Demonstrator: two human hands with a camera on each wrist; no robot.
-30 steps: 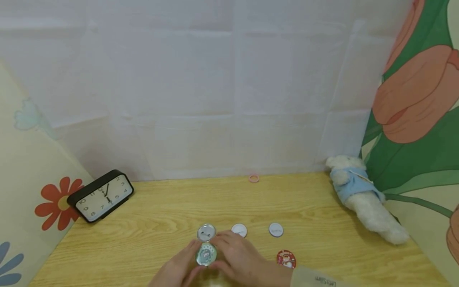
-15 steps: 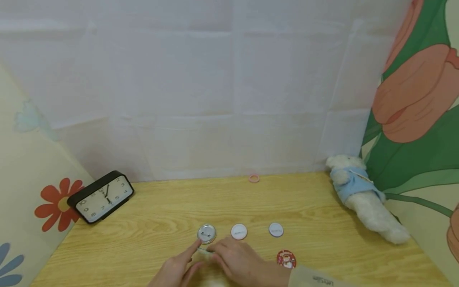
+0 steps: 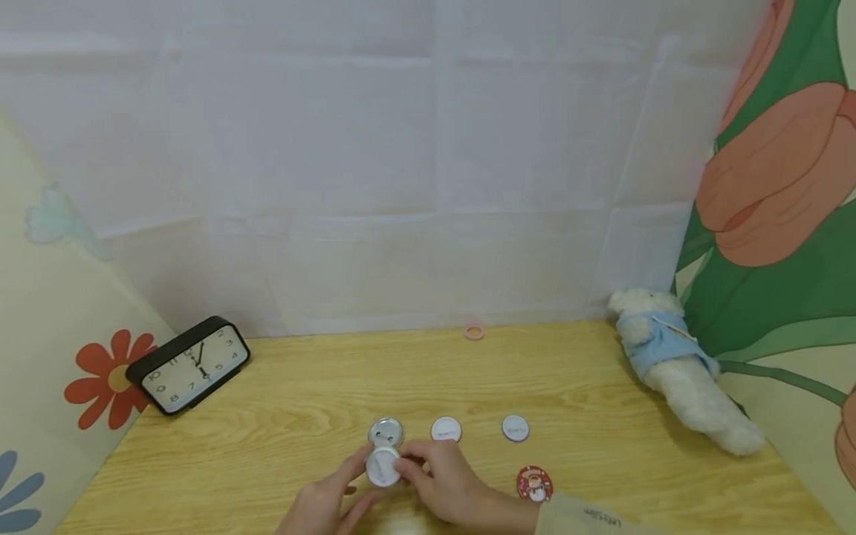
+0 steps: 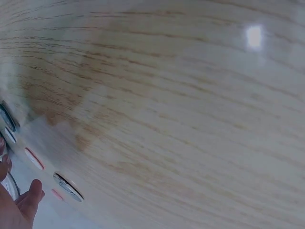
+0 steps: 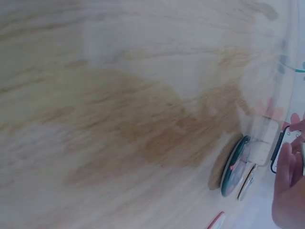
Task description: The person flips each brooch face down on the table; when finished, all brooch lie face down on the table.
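In the head view, a round pin badge (image 3: pixel 383 467) shows its white back, tilted up toward the camera. My right hand (image 3: pixel 449 483) pinches its right edge, thumb on the back. On the other side my left hand (image 3: pixel 322 496) has its forefinger along the badge's left edge, with the thumb spread apart below. Just beyond lies a larger silver-backed badge (image 3: pixel 386 431), its near rim overlapped by the held one. The left wrist view has my left hand (image 4: pixel 21 205) at the lower left corner; my right hand (image 5: pixel 289 183) is at the right edge of its own wrist view.
Two white-backed badges (image 3: pixel 446 429) lie in a row right of the silver one. A red patterned badge (image 3: pixel 534 484) lies near my right forearm. Farther back are a pink ring (image 3: pixel 474 332), a black-framed clock (image 3: pixel 194 365) and a white plush toy (image 3: pixel 669 364) in blue.
The held badge has turned over, from its green picture side, through edge-on, to its white back. My right hand has shifted its grip to the right edge; the other badges stay put.
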